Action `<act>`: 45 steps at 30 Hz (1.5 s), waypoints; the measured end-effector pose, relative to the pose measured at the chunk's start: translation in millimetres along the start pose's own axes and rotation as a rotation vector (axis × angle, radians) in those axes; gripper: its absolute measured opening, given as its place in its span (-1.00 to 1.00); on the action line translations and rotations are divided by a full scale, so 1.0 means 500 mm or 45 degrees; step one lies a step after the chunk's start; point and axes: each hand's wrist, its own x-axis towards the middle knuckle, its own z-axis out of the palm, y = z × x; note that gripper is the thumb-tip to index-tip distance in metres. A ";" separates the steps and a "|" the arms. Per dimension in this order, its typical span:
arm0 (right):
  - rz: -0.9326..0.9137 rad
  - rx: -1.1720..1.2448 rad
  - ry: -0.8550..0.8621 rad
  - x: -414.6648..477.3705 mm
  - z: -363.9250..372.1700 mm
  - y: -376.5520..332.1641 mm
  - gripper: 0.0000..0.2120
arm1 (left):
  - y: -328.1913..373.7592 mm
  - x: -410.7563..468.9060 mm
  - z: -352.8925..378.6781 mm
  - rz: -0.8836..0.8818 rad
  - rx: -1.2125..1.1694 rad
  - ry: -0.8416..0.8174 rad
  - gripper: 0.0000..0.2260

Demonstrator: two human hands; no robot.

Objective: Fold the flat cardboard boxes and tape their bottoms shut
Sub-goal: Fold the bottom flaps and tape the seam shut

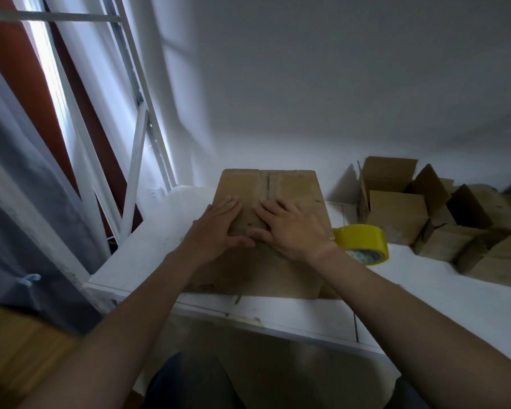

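A brown cardboard box (pixel 292 184) stands on the white table (pixel 148 255) in front of me, its flapped face turned up with a seam down the middle. My left hand (pixel 219 228) lies flat on the left flap, fingers straight. My right hand (pixel 289 228) presses flat on the right flap beside the seam. The thumbs nearly meet at the near edge. A roll of yellow tape (pixel 363 240) lies on the table just right of the box, partly hidden behind my right wrist.
Several folded and open cardboard boxes (pixel 396 211) are heaped at the back right against the white wall. A white window frame (pixel 136 160) and a grey curtain (pixel 21 202) stand to the left. A wooden surface (pixel 15 349) shows at lower left.
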 end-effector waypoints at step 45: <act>0.280 1.184 0.291 -0.276 0.078 0.295 -0.51 | 0.277 0.065 0.099 -0.064 0.374 0.051 -0.25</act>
